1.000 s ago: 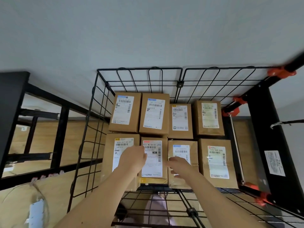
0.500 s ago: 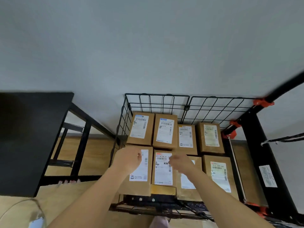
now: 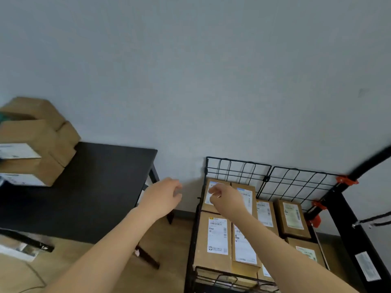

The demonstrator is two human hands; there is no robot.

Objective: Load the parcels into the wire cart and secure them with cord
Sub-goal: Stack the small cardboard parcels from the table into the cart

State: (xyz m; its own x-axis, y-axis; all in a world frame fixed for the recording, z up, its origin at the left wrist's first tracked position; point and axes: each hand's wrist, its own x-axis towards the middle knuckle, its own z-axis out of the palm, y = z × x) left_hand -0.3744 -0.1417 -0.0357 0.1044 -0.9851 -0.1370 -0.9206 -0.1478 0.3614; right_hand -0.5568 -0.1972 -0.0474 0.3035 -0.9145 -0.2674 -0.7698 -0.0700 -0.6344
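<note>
Head view gives us, farthest left of the cart (image 3: 266,178), a pile of brown boxes (image 3: 31,132) with white labels. They sit on a black table (image 3: 101,187) that stands near the cart's left wall. Between table and cart our left hand (image 3: 161,197) hangs in the air, touching nothing, its fingers loosely curled and a little apart. Our right hand (image 3: 227,200) hovers over the cart's far left corner, above the label of the parcel there. Its fingers are loosely bent too, thumb near forefinger, and though blur softens them we see nothing held.

Inside the cart the parcels (image 3: 215,240) lie labels up in two rows, pressed side to side and filling the layer we can see. Along the cart's right side, orange clamps (image 3: 347,180) grip a black frame. Further right a dark cord (image 3: 374,220) with what looks like a hook end hangs free, wrapped round nothing.

We judge that loading is the step in hand: both hands are empty, one layer is packed, and boxes wait on the table. The next move calls for reaching left of the cart to that pile and taking the top box by its two sides. We would lift it clear rather than drag it, since the pile sits unevenly. Then we would carry it over the cart's left wall and lay it flat on the packed layer. The cord has not yet been used.
</note>
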